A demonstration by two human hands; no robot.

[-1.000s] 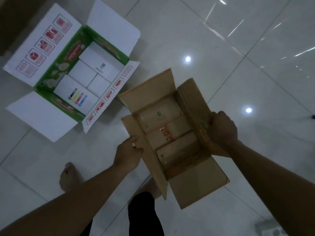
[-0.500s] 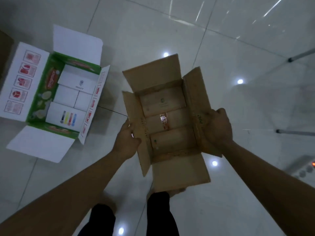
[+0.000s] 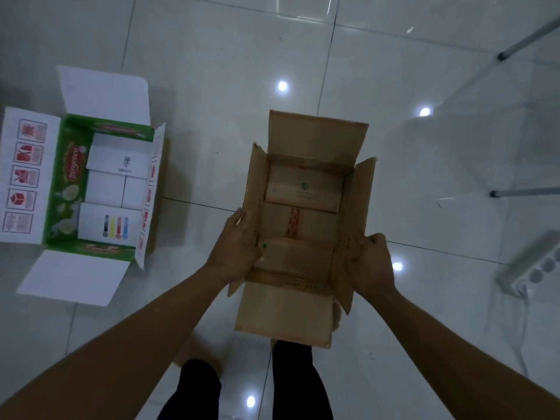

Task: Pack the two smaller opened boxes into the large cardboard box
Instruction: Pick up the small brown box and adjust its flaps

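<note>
I hold an opened brown cardboard box in the air above the floor, all its flaps spread. My left hand grips its left wall and my right hand grips its right wall. Inside lie folded brown flaps with a strip of red tape. On the floor to the left sits a second opened box, white outside with a green printed inner wall, and white inner flaps folded across its bottom. No larger cardboard box is in view.
The floor is glossy white tile with lamp reflections. Two metal legs cross the right side. A white power strip with a cable lies at the right edge. My legs and feet are below the held box.
The brown box has turned from a tilt to nearly square with my view and sits more to the right. The white and green box has shifted left in the frame.
</note>
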